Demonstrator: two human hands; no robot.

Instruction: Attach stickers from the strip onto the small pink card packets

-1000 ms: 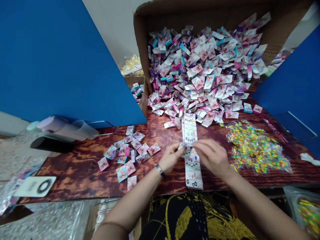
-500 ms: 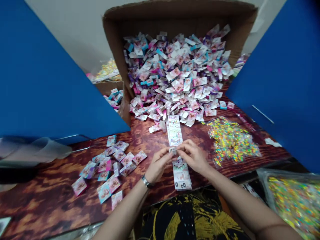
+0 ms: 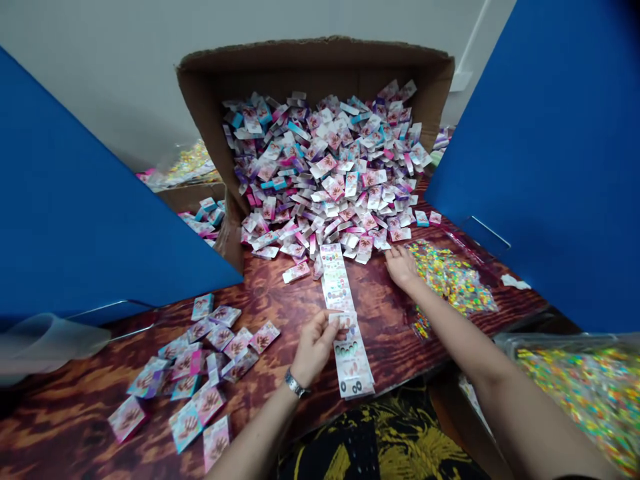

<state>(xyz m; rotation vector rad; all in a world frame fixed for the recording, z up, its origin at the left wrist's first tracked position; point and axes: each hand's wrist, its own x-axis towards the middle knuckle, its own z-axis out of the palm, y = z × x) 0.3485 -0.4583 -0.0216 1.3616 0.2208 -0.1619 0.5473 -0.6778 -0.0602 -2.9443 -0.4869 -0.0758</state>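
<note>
1. Nearest to me, the left hand (image 3: pixel 314 343) is pinching a long strip of stickers (image 3: pixel 345 320) near its middle. The thumb and fingers are pressing together on it. The strip is lying flat on the brown table (image 3: pixel 75 413), and its near end is hanging over the table's edge.
2. The strip could slide off the edge, I think, because only one hand is holding it down. It could also bend where the fingers are squeezing.
3. A loose bunch of small pink and blue packets (image 3: pixel 200 360) is lying to the left of that hand.
4. Farther out, the right hand (image 3: pixel 401 265) is reaching forward with the arm stretched long. The fingers are spreading open, holding nothing. They are touching the edge of the big pile of packets (image 3: pixel 325 180).
5. That reaching arm is passing beside a clear bag of bright bits (image 3: pixel 455 280). It could bump the bag, I think.
6. At the back, a tipped cardboard box (image 3: pixel 315 63) is spilling the pile onto the table.
</note>
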